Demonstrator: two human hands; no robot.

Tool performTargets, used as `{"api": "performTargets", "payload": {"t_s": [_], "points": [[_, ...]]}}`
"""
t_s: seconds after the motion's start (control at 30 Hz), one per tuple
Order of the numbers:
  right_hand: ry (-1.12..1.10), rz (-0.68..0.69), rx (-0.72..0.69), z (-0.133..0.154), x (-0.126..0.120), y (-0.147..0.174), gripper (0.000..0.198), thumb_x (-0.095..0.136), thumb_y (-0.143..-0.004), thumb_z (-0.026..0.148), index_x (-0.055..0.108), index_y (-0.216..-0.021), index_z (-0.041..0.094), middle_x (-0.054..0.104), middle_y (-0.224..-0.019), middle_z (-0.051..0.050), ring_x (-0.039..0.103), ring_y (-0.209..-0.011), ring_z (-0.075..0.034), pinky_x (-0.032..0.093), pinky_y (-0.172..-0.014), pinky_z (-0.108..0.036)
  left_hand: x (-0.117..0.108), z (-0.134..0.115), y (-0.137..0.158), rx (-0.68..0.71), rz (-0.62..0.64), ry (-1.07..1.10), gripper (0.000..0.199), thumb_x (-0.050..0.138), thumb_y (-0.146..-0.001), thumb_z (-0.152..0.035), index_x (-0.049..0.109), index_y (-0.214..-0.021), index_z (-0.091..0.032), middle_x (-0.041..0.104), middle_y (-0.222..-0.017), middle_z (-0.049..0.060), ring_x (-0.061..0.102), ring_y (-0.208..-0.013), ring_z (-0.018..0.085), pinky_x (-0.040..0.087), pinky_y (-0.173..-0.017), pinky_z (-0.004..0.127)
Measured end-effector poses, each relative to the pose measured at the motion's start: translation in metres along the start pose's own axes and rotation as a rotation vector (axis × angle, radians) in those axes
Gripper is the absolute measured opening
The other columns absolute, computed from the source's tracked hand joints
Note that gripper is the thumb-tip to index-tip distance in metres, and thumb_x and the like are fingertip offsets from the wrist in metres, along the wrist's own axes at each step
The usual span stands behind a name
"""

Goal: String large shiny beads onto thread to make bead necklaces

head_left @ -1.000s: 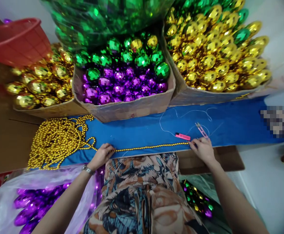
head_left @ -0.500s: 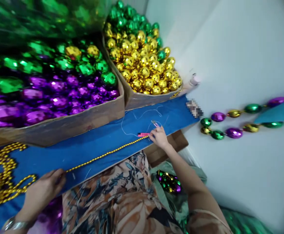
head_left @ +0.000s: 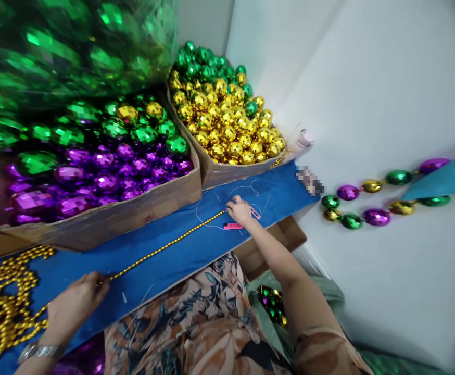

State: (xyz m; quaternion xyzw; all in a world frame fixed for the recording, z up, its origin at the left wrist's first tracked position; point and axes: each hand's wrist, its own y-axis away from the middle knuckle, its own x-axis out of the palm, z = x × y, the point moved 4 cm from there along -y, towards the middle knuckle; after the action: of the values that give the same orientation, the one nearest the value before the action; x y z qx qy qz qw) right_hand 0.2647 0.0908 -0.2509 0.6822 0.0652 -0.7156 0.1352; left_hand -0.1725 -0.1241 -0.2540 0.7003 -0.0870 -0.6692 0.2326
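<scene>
A thin strand of gold beads (head_left: 168,244) runs slanting across the blue cloth (head_left: 134,289) between my two hands. My left hand (head_left: 78,301) is closed on its lower end, and the strand carries on behind it toward a heap of gold bead strands (head_left: 9,297). At the other end my right hand (head_left: 239,209) pinches the strand's tip between thumb and fingers. Beside the right hand lie a pink lighter-like piece (head_left: 232,226) with a black end and a pair of small pink-handled snips (head_left: 255,212), partly hidden. A clear thread (head_left: 202,221) curls around there.
Behind the cloth stand a box (head_left: 173,195) of purple and green beads and a box (head_left: 231,169) of gold and green ones. A large bag (head_left: 95,47) of green beads looms above. A multicoloured bead necklace (head_left: 376,216) hangs at right, and an open carton (head_left: 290,234) sits below the edge.
My right hand has moved left and slightly up with the strand's end, uncovering the pink piece. The strand sags a little more. The camera view has tilted upward.
</scene>
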Motion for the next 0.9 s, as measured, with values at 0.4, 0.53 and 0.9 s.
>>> {"api": "performTargets", "payload": {"t_s": [0.4,0.53,0.9], "points": [[-0.589,0.270,-0.975,0.346,0.016,0.050,0.044,0.046,-0.095,0.053,0.048,-0.128,0.024,0.067,-0.117,0.001,0.064,-0.102,-0.015,0.050,-0.078,-0.025,-0.031,0.024,0.010,0.246,-0.207,0.676,0.041,0.047,-0.079,-0.062,0.052,-0.077,-0.022,0.060,-0.065,-0.001,0.060,-0.063,0.017,0.049,-0.059,0.022],[-0.357,0.273,-1.002,0.310,0.010,0.035,0.030,0.042,-0.096,0.053,0.057,-0.117,0.036,0.068,-0.106,0.006,0.067,-0.085,-0.014,0.043,-0.055,-0.022,-0.030,0.035,0.022,0.286,-0.236,0.564,0.036,0.049,-0.079,-0.059,0.054,-0.077,-0.023,0.063,-0.064,-0.002,0.063,-0.056,0.016,0.047,-0.054,0.021],[-0.100,0.222,-0.919,0.210,0.008,0.018,0.033,0.037,-0.098,0.055,0.051,-0.121,0.035,0.070,-0.104,0.004,0.066,-0.084,-0.013,0.033,-0.053,-0.021,-0.018,0.034,0.012,0.262,-0.215,0.434,0.026,0.043,-0.078,-0.053,0.052,-0.078,-0.029,0.069,-0.068,-0.002,0.069,-0.059,0.020,0.049,-0.054,0.026]]}}
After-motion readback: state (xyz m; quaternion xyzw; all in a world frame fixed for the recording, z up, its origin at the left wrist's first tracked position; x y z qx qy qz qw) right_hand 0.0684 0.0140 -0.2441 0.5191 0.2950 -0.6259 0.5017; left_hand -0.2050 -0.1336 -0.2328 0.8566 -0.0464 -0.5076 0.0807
